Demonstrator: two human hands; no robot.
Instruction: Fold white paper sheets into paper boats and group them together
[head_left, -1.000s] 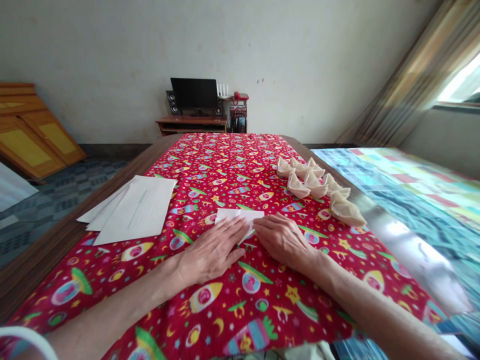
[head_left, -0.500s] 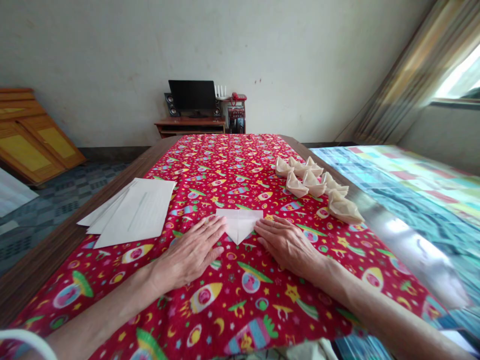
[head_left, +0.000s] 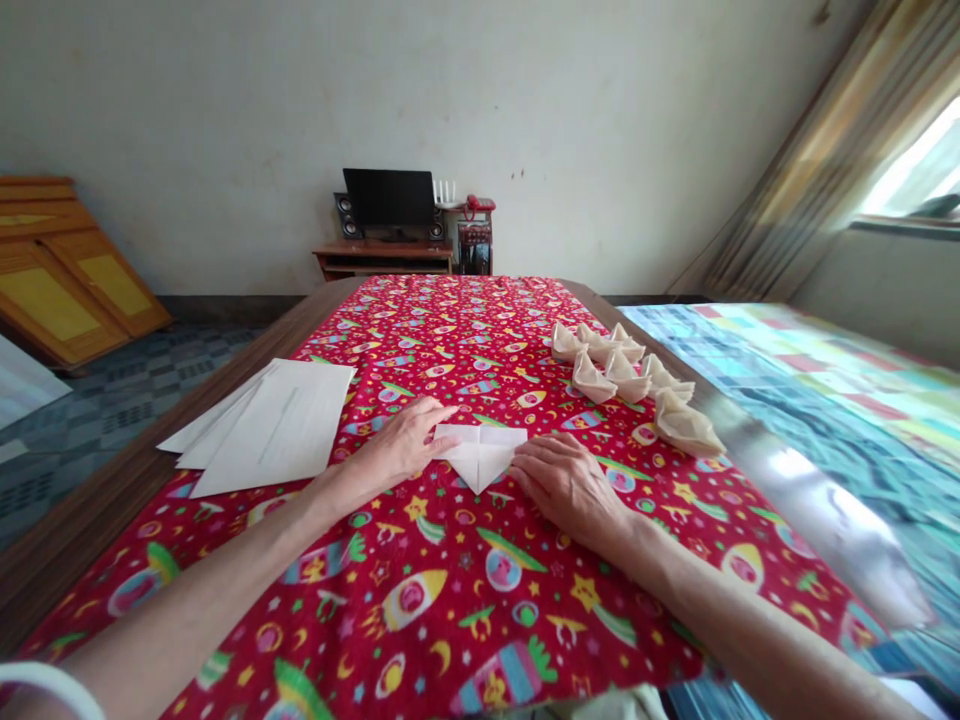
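Note:
A small white folded paper lies flat on the red patterned cloth, straight along its far edge and pointed toward me, with a crease down its middle. My left hand is at its upper left corner, thumb and forefinger apart, the thumb touching or just over the paper's edge. On the other side, my right hand rests flat, its fingertips against the paper's right edge. To the left lies a fanned stack of white paper sheets. Several folded paper boats stand grouped at the right; the nearest one looks fuller.
The red cloth covers a dark wooden table. Beyond its far end stand a monitor and speakers on a small desk. A bed with a checked cover is at the right, a wooden cabinet at the left.
My left hand has moved up from lying flat beside the paper to its upper left corner, with thumb and finger parted. My right hand stays nearly in place.

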